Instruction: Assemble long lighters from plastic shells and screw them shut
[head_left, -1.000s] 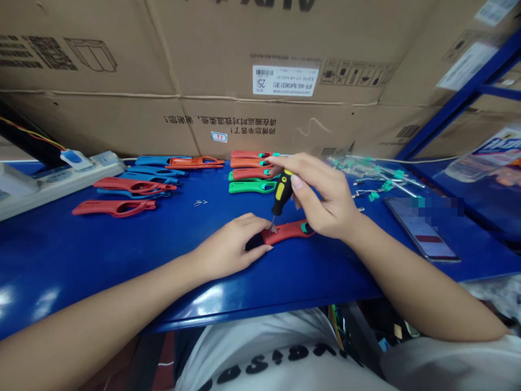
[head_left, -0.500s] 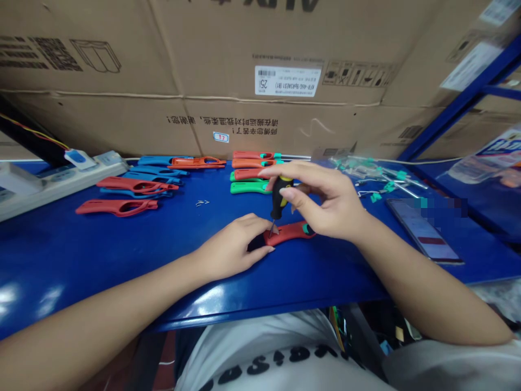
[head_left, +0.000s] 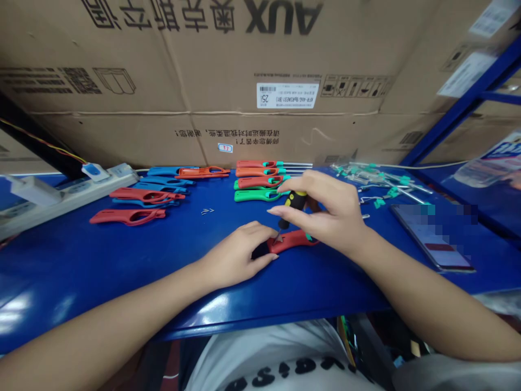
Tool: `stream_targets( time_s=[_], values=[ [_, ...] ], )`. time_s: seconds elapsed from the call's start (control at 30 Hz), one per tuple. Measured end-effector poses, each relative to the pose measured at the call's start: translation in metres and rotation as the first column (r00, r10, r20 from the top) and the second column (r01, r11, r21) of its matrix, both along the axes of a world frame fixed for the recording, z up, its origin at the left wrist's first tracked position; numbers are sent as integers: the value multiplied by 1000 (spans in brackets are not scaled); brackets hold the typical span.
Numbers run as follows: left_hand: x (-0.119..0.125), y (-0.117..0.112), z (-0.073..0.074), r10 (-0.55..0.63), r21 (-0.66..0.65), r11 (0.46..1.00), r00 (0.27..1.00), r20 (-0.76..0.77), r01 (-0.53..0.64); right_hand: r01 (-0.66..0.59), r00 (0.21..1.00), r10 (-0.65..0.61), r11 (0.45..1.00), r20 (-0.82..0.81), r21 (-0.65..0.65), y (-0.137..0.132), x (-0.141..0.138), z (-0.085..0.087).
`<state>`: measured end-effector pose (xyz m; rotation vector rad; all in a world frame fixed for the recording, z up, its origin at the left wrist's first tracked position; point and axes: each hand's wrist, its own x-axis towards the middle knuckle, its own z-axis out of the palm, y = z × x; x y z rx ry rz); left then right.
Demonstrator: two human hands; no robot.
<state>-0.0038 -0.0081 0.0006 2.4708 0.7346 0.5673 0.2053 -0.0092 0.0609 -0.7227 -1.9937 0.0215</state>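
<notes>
A red gas lighter (head_left: 291, 240) lies flat on the blue table, its end gripped between the thumb and fingers of my left hand (head_left: 244, 252). My right hand (head_left: 331, 209) is closed round the black and yellow handle of a small screwdriver (head_left: 293, 205). The screwdriver leans, and its tip meets the lighter's end beside my left fingers; the exact contact spot is hard to make out. Behind my hands, finished-looking lighters with metal tubes (head_left: 260, 181) lie in a row. Several tiny screws (head_left: 207, 210) are scattered to the left of them.
Red, orange and blue lighter shells (head_left: 128, 217) lie at the left, near a white power strip (head_left: 69, 198). Metal tubes with green parts (head_left: 378, 176) are heaped at the back right, behind a phone (head_left: 433, 239). A large cardboard box (head_left: 220, 70) stands along the back.
The screwdriver has tilted further, its handle leaning to the right, and my right fingers have shifted on it. My left hand stays on the lighter. The whole view has moved slightly.
</notes>
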Motion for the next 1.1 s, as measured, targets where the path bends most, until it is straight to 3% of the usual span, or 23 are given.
stream_targets(
  time_s=[0.07,0.2,0.37,0.53,0.73,0.93,1.1],
  values=[
    [0,0,0,2,1,1000,1000,-8,-2,-30,1000,31,999,7,-32,0,0,0],
    [0,0,0,0,-5,1000,1000,-4,0,-187,982,186,957,-24,-222,1,1,1],
    [0,-1,-1,-14,-9,1000,1000,11,15,-34,999,34,999,35,1,2,3,1],
    [1,-1,-1,-5,-11,1000,1000,-2,5,-174,984,179,972,18,-158,0,3,4],
    [2,-2,0,4,-7,1000,1000,19,-4,-19,997,14,997,74,69,1,5,2],
    [3,-2,1,2,-14,1000,1000,10,-2,-157,986,164,978,39,-140,0,1,-2],
    [2,-2,-1,0,-11,1000,1000,10,0,-14,995,2,992,97,122,-2,1,-1]
  ],
)
